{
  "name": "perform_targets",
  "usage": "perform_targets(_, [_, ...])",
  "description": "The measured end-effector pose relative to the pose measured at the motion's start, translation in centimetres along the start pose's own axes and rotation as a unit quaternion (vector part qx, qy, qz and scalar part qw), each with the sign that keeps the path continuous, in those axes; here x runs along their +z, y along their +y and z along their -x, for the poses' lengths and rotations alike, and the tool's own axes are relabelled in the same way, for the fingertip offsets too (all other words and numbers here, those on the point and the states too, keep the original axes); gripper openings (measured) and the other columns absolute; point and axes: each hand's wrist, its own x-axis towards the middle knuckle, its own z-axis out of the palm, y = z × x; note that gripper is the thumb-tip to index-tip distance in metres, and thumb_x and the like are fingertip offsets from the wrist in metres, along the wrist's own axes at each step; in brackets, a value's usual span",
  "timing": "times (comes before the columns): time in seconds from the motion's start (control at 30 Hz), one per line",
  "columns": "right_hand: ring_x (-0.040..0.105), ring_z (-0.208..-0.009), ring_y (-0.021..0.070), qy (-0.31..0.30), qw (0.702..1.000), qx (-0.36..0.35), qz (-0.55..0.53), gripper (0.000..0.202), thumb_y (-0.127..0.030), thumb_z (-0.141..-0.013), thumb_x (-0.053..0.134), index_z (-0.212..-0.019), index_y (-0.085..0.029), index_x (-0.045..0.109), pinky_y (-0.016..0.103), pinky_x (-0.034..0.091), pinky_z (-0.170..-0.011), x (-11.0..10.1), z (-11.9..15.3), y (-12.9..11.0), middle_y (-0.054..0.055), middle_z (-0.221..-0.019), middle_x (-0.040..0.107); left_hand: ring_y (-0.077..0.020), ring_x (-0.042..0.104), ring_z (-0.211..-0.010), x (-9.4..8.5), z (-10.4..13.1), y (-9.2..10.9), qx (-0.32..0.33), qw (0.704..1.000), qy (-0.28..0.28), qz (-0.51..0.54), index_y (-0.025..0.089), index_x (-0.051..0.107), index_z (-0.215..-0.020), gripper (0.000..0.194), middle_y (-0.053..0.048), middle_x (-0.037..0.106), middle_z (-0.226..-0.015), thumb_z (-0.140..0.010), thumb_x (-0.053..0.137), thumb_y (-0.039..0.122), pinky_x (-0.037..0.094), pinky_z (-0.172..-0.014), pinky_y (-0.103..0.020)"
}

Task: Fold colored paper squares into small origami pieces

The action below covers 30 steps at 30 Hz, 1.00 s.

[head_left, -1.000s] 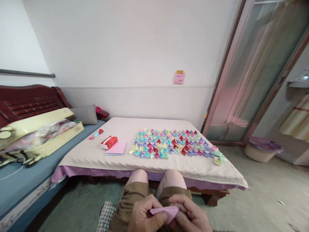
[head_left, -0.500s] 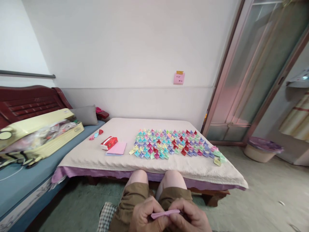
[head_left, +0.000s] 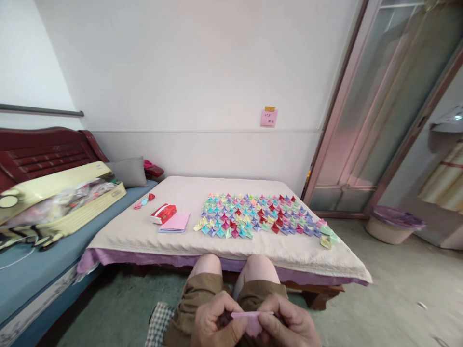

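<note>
A small piece of folded pink paper is pinched between my two hands, low in the view above my lap. My left hand grips its left end between thumb and fingers. On the other end, my right hand closes the same way. Beyond my knees, rows of small folded paper shapes in many colours cover part of the cloth-covered table. To their left lies a stack of pink paper sheets, touching a red and white tissue packet.
The beige tablecloth hangs over the front edge by my knees. Small red, blue and pink pieces lie at its left. An open yellow suitcase sits on the blue bed. On the right floor stands a lined bin.
The pink paper has tilted, so more of its face shows hanging below the top edge. My right hand has shifted slightly right; the table things are unmoved.
</note>
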Motion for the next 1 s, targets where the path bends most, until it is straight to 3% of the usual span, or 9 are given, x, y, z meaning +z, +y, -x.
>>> perform_targets(0.23, [0.048,-0.051,0.0138,-0.026,0.999,-0.005,0.022,0.031,-0.048,-0.074,0.073,-0.064,-0.019,0.069,0.026,0.033,-0.051,-0.1,-0.2,-1.1,0.0,-0.053,0.06,-0.0125,0.046,-0.049,-0.2,0.0,-0.1,0.039,0.999,-0.002,-0.015,0.019,0.072,-0.063,0.031,-0.001,0.06,-0.055,-0.082,0.065,0.042,0.03,-0.048,-0.024])
perform_targets(0.4, [0.054,-0.058,0.0165,-0.074,0.986,-0.085,0.123,0.026,-0.042,-0.079,0.071,-0.064,-0.021,0.074,0.027,0.039,-0.058,-0.1,-0.5,-2.0,0.003,-0.061,0.067,-0.0128,0.051,-0.047,0.3,0.1,-0.4,0.095,0.994,0.009,-0.059,0.019,0.073,-0.061,0.031,-0.003,0.064,-0.054,-0.083,0.065,0.039,0.032,-0.048,-0.024])
perform_targets(0.63, [0.054,-0.054,0.0143,-0.072,0.967,-0.155,0.187,0.029,-0.039,-0.086,0.065,-0.064,-0.02,0.07,0.024,0.039,-0.054,-0.3,-0.6,-1.5,0.001,-0.059,0.066,-0.0117,0.049,-0.048,1.1,0.2,-1.7,0.129,0.99,0.022,-0.059,0.019,0.069,-0.064,0.037,-0.002,0.062,-0.055,-0.085,0.06,0.048,0.031,-0.048,-0.023])
perform_targets(0.8, [0.054,-0.055,0.0135,-0.093,0.961,-0.168,0.2,0.027,-0.037,-0.087,0.064,-0.067,-0.02,0.07,0.023,0.038,-0.053,-0.4,-0.5,-1.0,0.001,-0.061,0.065,-0.0112,0.048,-0.049,1.1,0.2,-1.9,0.153,0.987,0.02,-0.05,0.018,0.065,-0.06,0.043,0.001,0.056,-0.053,-0.087,0.058,0.051,0.03,-0.049,-0.024])
perform_targets(1.0, [0.054,-0.055,0.014,-0.081,0.965,-0.155,0.196,0.022,-0.03,-0.085,0.065,-0.066,-0.02,0.07,0.024,0.039,-0.054,-0.4,-0.5,-0.8,0.001,-0.06,0.065,-0.0098,0.045,-0.046,0.8,0.4,-1.3,0.085,0.993,0.064,-0.058,0.018,0.062,-0.055,0.043,0.002,0.054,-0.05,-0.079,0.067,0.053,0.029,-0.046,-0.022])
